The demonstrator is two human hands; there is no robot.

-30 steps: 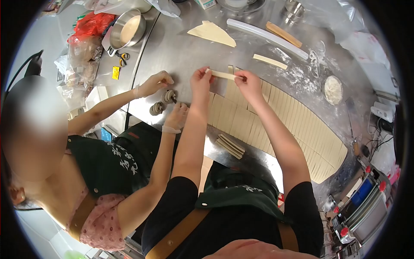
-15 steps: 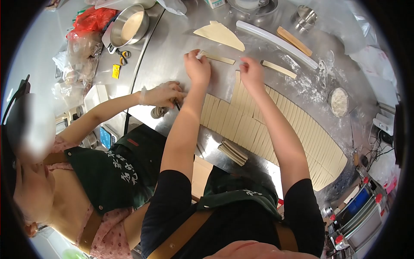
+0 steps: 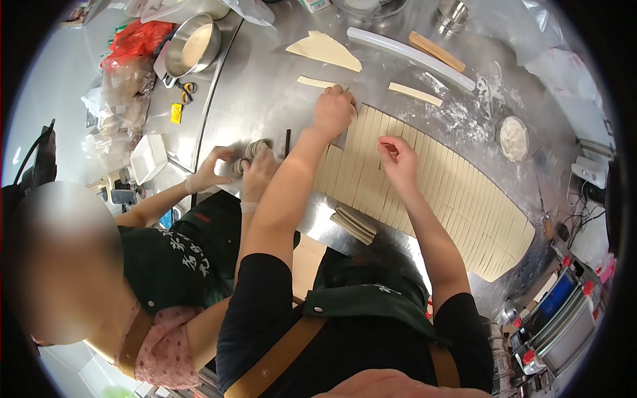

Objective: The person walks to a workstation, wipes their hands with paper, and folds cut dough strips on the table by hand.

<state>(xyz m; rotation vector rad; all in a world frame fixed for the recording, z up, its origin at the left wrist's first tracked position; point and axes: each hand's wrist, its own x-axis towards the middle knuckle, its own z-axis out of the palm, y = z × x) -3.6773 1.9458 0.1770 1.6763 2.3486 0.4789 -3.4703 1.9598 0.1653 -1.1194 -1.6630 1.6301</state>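
Note:
Rows of narrow pale dough strips (image 3: 438,192) lie side by side on the steel table. My left hand (image 3: 335,111) is closed at the upper left corner of these rows, its fingertips bunched by the end of a strip; what they pinch is hidden. Over the middle of the rows, my right hand (image 3: 399,161) has its fingers curled in toward the thumb, and I cannot make out anything between them. A loose dough strip (image 3: 315,81) lies just beyond my left hand, and another strip (image 3: 415,93) lies farther right. A small stack of strips (image 3: 353,224) rests near the front edge.
At my left, a co-worker's gloved hands (image 3: 259,171) handle coiled dough (image 3: 237,167). Farther back are a dough piece (image 3: 325,50), a white bar (image 3: 411,58) and a wooden stick (image 3: 436,51). A flour bowl (image 3: 513,139) stands right; scissors (image 3: 188,91) and a metal bowl (image 3: 194,45) stand left.
My left hand has moved right and slightly down to the rows' corner. My right hand has come down over the strips. The co-worker's second hand has come into view by the coiled dough.

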